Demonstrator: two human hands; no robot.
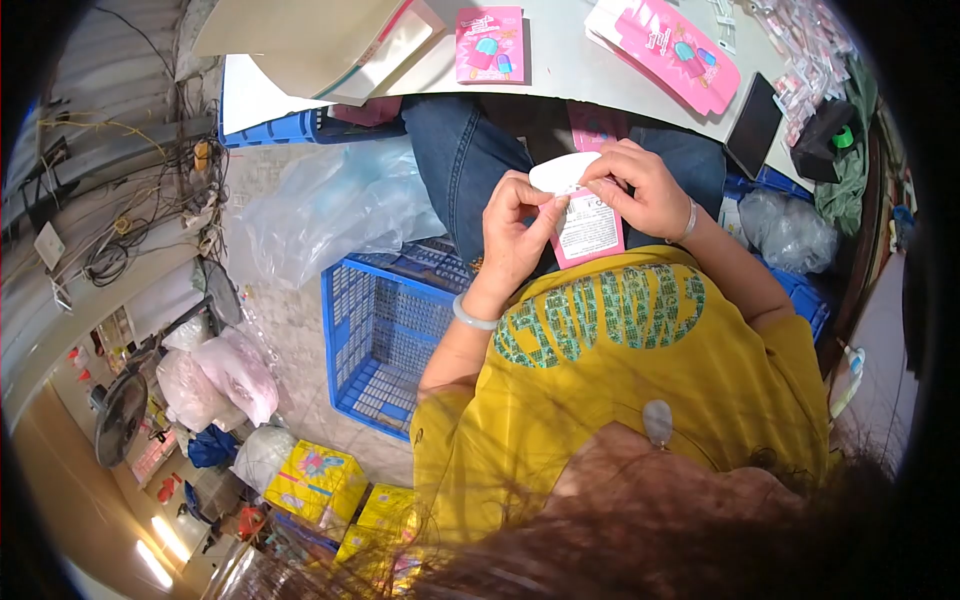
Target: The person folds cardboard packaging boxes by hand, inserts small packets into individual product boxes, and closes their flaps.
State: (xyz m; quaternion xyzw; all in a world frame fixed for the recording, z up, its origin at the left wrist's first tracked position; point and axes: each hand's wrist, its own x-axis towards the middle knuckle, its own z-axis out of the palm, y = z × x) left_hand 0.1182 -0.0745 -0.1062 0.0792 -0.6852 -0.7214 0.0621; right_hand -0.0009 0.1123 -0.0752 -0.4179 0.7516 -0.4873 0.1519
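Note:
Close to my chest, both hands hold a small pink box whose near face carries a white label with print. A white rounded flap stands up at its top edge. The fingers of my left hand pinch the upper left corner of the box. My right hand has its thumb and fingers closed on the flap and the upper right corner. Whatever lies inside the box is hidden.
On the white table are a pink card, a stack of pink boxes, a dark phone and many small packets. An empty blue crate and plastic sheeting are at the left.

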